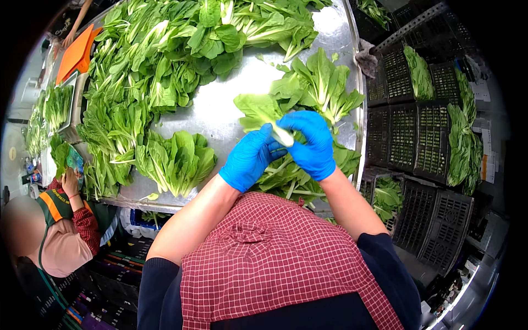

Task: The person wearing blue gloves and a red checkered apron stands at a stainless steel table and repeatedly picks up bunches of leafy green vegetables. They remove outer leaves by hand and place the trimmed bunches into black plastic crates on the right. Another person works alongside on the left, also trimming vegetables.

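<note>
Both of my hands wear blue gloves and meet above the near side of a metal table. My left hand has its fingers on a leafy green near its pale stem. My right hand curls round the stem's white base end from the other side. The leaves fan out away from me, towards the upper left. Beneath and behind my hands lie more loose leafy greens, partly hidden by the gloves. To the left, a separate bunch of greens rests near the table's front edge.
A large heap of greens covers the table's far and left parts. Black plastic crates, some with greens, stand at the right beyond the table's rim. A cloth hangs there. A co-worker at the left holds greens and a bag.
</note>
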{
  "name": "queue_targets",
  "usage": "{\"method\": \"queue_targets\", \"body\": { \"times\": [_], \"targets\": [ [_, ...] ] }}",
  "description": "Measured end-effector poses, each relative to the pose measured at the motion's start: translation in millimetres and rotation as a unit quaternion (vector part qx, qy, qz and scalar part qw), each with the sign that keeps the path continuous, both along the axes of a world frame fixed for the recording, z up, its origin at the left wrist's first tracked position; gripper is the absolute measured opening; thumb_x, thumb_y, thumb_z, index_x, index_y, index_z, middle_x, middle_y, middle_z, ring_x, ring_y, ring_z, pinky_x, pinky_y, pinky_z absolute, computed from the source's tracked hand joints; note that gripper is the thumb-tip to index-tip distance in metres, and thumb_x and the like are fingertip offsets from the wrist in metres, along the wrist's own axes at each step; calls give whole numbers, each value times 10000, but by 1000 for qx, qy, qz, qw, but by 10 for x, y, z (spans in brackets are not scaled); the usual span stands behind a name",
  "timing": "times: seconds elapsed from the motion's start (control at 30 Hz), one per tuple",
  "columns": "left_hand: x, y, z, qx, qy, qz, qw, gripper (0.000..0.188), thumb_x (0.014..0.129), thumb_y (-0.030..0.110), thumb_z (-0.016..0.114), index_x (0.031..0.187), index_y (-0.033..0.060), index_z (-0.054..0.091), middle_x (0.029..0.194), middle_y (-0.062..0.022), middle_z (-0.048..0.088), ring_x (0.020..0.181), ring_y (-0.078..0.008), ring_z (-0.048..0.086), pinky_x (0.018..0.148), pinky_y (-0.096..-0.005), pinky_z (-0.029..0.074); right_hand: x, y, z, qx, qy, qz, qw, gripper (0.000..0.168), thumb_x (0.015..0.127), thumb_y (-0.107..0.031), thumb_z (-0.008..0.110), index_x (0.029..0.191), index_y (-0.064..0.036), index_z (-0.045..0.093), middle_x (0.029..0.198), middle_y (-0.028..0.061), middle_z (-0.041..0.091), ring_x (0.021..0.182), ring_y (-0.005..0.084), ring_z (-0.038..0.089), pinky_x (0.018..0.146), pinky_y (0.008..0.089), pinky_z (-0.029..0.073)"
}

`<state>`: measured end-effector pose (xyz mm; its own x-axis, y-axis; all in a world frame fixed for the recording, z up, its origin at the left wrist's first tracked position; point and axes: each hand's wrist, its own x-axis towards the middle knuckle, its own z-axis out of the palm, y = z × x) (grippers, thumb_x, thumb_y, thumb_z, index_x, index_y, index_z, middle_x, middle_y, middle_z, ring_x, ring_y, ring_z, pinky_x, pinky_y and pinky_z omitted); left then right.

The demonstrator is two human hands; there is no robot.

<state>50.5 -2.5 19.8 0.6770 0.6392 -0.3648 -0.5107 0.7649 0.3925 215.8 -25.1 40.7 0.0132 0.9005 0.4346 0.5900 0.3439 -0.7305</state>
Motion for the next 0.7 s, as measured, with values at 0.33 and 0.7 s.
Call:
{"method": "queue_targets", "body": {
  "times": [0.33,0.7],
  "targets": [
    [-104,-181,-160,85,193,66,975,329,878,147,603,1162,-14,562,1069,-107,630,966,-168,602,844,-294,482,-374,-521,-211,-278,200,-89,935,470,717,-239,804,1081,-51,573,889,42,594,698,93,568,594,236,474],
    [-156,-186,-102,56,348,-68,934,337,918,324,572,1060,19,597,986,-75,642,849,-144,600,760,-280,481,-336,-524,-450,-315,509,-78,797,218,786,-94,740,947,-32,607,795,49,624,648,97,584,566,216,466]
  ]
}}
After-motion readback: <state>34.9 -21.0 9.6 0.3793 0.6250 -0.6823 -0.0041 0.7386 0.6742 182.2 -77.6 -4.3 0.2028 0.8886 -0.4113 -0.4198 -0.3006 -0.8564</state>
